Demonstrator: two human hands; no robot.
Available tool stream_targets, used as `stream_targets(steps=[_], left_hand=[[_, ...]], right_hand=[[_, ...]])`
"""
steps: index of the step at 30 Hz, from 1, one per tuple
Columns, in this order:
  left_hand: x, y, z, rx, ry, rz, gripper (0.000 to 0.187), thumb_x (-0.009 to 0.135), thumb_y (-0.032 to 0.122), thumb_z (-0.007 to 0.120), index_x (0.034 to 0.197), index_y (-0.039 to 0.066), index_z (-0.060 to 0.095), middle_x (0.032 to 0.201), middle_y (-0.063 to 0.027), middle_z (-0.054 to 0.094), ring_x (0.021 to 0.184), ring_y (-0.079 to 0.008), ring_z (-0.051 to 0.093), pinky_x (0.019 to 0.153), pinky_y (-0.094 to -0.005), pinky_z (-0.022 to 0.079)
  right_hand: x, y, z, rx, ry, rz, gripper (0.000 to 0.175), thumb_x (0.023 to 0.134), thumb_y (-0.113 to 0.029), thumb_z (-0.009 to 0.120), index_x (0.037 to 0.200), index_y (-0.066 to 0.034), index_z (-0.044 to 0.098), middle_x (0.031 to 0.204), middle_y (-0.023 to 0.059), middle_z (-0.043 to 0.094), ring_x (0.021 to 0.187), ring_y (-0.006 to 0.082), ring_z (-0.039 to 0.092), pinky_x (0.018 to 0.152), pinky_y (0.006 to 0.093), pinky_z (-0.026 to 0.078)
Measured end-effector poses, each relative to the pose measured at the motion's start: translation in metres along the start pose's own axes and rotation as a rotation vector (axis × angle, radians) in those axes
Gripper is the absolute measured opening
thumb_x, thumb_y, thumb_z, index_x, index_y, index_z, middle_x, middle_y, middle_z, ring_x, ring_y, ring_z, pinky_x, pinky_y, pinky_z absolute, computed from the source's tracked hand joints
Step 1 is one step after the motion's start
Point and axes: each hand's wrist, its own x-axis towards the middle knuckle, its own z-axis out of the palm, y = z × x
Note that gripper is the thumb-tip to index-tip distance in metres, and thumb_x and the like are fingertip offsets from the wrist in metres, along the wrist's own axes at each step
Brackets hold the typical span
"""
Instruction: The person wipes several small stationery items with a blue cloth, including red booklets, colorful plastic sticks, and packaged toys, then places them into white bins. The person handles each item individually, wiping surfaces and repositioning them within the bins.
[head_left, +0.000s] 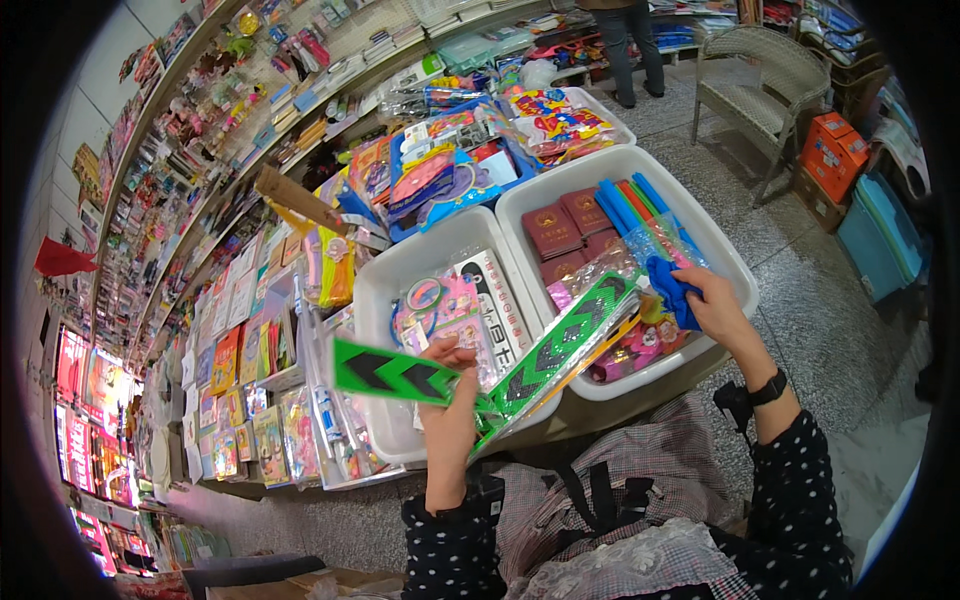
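Observation:
My left hand (452, 409) grips green strips with black chevrons (559, 341), partly in clear plastic sleeves; one end sticks out to the left and a longer part runs up to the right. My right hand (709, 300) pinches a crumpled blue cloth-like thing (669, 291) by the strips' far end. Under the strips, the left white plastic tub (367, 300) holds a white printed box (499, 304), pink packs and a tape roll (425, 294). In the right white tub (731, 259) lie dark red booklets (553, 229), blue and red tubes (626, 206) and colourful packets.
Booklets and packets (232, 360) cover the table at left, below stocked wall shelves. A blue tray (517, 176) and another white tub (626, 131) with packets stand behind. A woven chair (765, 82), an orange box (832, 154) and teal folders (881, 236) are at right. A person (626, 45) stands at the back.

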Motion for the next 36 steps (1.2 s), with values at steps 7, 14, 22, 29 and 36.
stream_targets(steps=[7, 14, 22, 29, 36], left_hand=[[0.031, -0.009, 0.071, 0.954, -0.33, 0.095, 0.043, 0.077, 0.02, 0.08, 0.102, -0.003, 0.053, 0.096, -0.0235, 0.064, 0.091, -0.0411, 0.064, 0.079, -0.0467, 0.051], [0.033, -0.025, 0.101, 1.156, -0.484, 0.099, 0.048, 0.071, 0.026, 0.082, 0.094, -0.004, 0.053, 0.091, -0.0274, 0.063, 0.089, -0.045, 0.064, 0.076, -0.0486, 0.05], [0.031, -0.014, 0.103, 1.166, -0.46, 0.024, 0.048, 0.071, 0.024, 0.083, 0.098, -0.003, 0.054, 0.092, -0.0271, 0.066, 0.086, -0.0438, 0.066, 0.075, -0.0478, 0.052], [0.03, 0.001, 0.092, 1.074, -0.348, 0.039, 0.052, 0.07, 0.026, 0.085, 0.104, -0.003, 0.057, 0.089, -0.0239, 0.068, 0.084, -0.0387, 0.069, 0.075, -0.0428, 0.053], [0.03, 0.004, 0.067, 0.823, -0.214, 0.042, 0.04, 0.074, 0.013, 0.083, 0.102, -0.003, 0.059, 0.094, -0.0147, 0.071, 0.087, -0.0219, 0.07, 0.08, -0.0345, 0.054]], right_hand=[[-0.038, 0.016, 0.0, 0.043, 0.181, -0.071, 0.034, 0.084, 0.001, 0.059, 0.117, 0.0004, 0.065, 0.111, 0.0201, 0.066, 0.104, 0.0363, 0.064, 0.093, 0.0407, 0.05], [-0.041, 0.016, 0.012, -0.101, 0.294, -0.17, 0.031, 0.083, -0.004, 0.061, 0.113, -0.0065, 0.067, 0.109, 0.0189, 0.065, 0.098, 0.0374, 0.064, 0.086, 0.0442, 0.052], [-0.043, 0.017, 0.015, -0.119, 0.331, -0.171, 0.031, 0.082, -0.006, 0.062, 0.113, -0.0079, 0.067, 0.109, 0.0162, 0.065, 0.095, 0.035, 0.064, 0.082, 0.0424, 0.053], [-0.045, 0.017, 0.014, -0.126, 0.332, -0.171, 0.031, 0.082, -0.006, 0.062, 0.113, -0.008, 0.066, 0.109, 0.0145, 0.065, 0.095, 0.0346, 0.064, 0.082, 0.042, 0.053], [-0.044, 0.015, 0.017, -0.136, 0.312, -0.143, 0.031, 0.082, -0.005, 0.06, 0.112, -0.0078, 0.066, 0.109, 0.0143, 0.065, 0.099, 0.0346, 0.063, 0.085, 0.0436, 0.052]])
